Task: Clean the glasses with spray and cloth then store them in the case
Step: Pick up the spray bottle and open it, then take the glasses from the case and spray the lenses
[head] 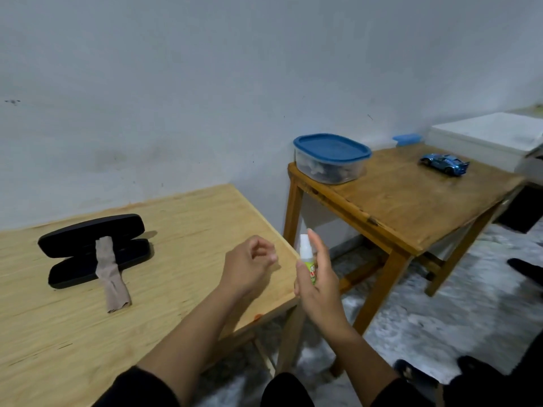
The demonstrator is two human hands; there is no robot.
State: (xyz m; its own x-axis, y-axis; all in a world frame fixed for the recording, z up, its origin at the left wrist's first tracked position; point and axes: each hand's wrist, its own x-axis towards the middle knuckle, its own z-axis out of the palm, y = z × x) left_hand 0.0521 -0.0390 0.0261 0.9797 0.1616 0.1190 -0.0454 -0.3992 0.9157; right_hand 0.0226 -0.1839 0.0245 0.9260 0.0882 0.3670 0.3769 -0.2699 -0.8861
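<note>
A black glasses case [88,254] lies open at the left of the light wooden table [182,224]. A beige cloth [111,274] is draped over the case's front half and runs down onto the tabletop. My right hand [320,286] grips a small spray bottle [307,259] with a white top and a green label, held upright just past the table's right edge. My left hand [249,262] hovers above the table's right corner, fingers curled toward the thumb, with nothing visible in it. No glasses are in view.
A darker wooden table [411,207] stands to the right, carrying a clear tub with a blue lid [332,158] and a blue toy car [445,163]. A white box [484,136] sits behind it. There is grey floor between the tables and dark shoes at the lower right.
</note>
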